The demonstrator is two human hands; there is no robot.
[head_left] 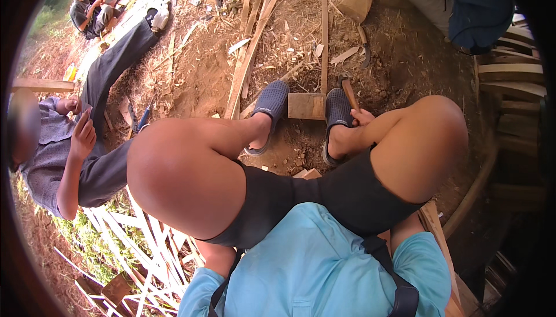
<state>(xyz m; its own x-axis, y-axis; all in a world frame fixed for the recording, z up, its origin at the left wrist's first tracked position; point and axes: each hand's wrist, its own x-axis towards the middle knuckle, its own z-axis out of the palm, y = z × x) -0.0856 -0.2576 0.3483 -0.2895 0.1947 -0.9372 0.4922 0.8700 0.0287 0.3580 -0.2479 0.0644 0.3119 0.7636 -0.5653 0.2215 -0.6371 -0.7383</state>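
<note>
My right hand (363, 117) is low beside my right foot, below the bent right knee. Its fingers are closed round the wooden handle of a hammer (348, 93), whose dark head points away from me near the toe of the right clog. A squared wooden block (306, 106) sits on the dirt between my two dark blue clogs (271, 100). One long thin wooden strip (324, 33) runs straight away from the block's far edge. My left arm (218, 257) goes down behind the left thigh, which hides the left hand.
A hooked blade with a wooden handle (364, 45) lies beyond the right clog. Long wooden strips (253, 50) and shavings cover the ground ahead. A person (52, 137) sits close on the left, another (463, 10) at far right. Curved slats (512, 74) stand at right.
</note>
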